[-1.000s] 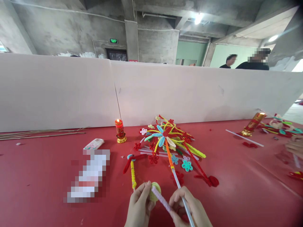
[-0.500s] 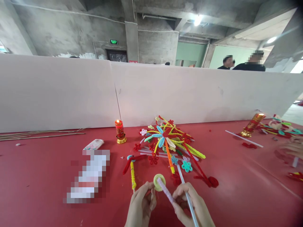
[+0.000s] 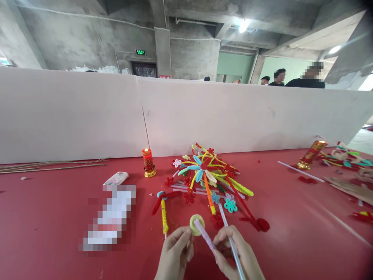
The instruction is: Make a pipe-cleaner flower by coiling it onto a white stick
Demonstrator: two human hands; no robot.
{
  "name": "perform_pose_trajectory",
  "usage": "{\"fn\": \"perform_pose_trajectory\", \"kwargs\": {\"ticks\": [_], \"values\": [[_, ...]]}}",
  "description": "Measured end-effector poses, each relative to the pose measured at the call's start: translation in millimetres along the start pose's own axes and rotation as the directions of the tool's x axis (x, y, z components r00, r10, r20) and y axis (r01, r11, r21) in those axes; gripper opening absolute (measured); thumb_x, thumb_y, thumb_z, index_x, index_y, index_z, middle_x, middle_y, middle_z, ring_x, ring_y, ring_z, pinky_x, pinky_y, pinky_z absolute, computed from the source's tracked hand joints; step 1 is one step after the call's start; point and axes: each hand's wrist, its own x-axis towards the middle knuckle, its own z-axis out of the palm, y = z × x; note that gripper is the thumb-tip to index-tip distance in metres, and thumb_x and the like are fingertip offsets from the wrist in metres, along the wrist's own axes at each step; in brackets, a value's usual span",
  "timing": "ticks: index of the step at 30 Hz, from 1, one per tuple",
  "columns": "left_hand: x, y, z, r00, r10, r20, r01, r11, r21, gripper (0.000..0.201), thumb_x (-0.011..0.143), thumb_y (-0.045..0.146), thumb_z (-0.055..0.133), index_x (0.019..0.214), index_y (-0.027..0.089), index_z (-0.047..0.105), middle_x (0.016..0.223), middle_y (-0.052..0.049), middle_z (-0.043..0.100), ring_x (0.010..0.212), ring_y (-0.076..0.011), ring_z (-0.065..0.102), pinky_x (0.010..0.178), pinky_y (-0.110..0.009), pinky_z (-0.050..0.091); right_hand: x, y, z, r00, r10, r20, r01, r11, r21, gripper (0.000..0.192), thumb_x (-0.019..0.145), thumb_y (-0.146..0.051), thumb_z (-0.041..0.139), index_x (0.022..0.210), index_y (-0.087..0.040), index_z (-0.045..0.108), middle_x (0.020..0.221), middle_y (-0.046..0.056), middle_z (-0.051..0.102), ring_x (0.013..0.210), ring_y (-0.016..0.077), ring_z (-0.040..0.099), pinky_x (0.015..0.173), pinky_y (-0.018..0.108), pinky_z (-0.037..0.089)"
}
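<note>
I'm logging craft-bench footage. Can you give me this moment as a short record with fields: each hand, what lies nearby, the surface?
left hand: left hand pinches a yellow-green tape roll
right hand: right hand grips a pale straw and a lilac pipe cleaner that crosses the roll
just beyond: pile of pipe-cleaner flowers
left of pile: lit red candle on a gold base
far right: second candle; another person's hand
surface: red tablecloth, white partition behind
</note>
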Motion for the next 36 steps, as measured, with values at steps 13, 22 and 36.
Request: {"fn": "perform_pose_trajectory", "kwargs": {"ticks": [13, 22, 36], "values": [[1.4, -1.2, 1.6, 1.000, 0.027, 0.016, -0.028, 0.997, 0.073, 0.032, 0.049, 0.037, 0.080, 0.069, 0.014, 0.070, 0.050, 0.004, 0.051, 0.037, -0.0004, 0.034, 0.040, -0.016, 0.023, -0.3, 0.8, 2.6, 1.000, -0.026, 0.004, 0.025, 0.998, 0.060, 0.017, 0.075, -0.015, 0.053, 0.078, -0.023, 0.039, 0.070, -0.003, 0.056, 0.055, 0.0098, 0.056, 0.049, 0.018, 0.045], [1.8, -1.2, 1.5, 0.999, 0.035, 0.017, -0.036, 0.997, 0.070, 0.031, 0.050, 0.039, 0.079, 0.065, 0.014, 0.068, 0.046, 0.006, 0.046, 0.037, -0.0006, 0.033, 0.040, -0.016, 0.021, -0.3, 1.3, 1.6, 1.000, -0.016, 0.011, 0.015, 0.999, 0.039, 0.017, 0.072, -0.013, 0.053, 0.077, -0.023, 0.039, 0.069, -0.003, 0.058, 0.054, 0.0102, 0.057, 0.051, 0.019, 0.046], [0.8, -0.8, 0.3, 1.000, -0.022, -0.005, 0.023, 0.999, 0.031, 0.032, 0.050, 0.039, 0.079, 0.064, 0.014, 0.064, 0.045, 0.007, 0.044, 0.039, -0.0024, 0.033, 0.042, -0.017, 0.025, 0.7, -1.6, 1.5, 0.999, 0.039, 0.024, -0.037, 0.997, -0.072, 0.015, 0.071, -0.012, 0.052, 0.073, -0.021, 0.041, 0.066, -0.002, 0.058, 0.054, 0.0107, 0.057, 0.051, 0.019, 0.046]]}}
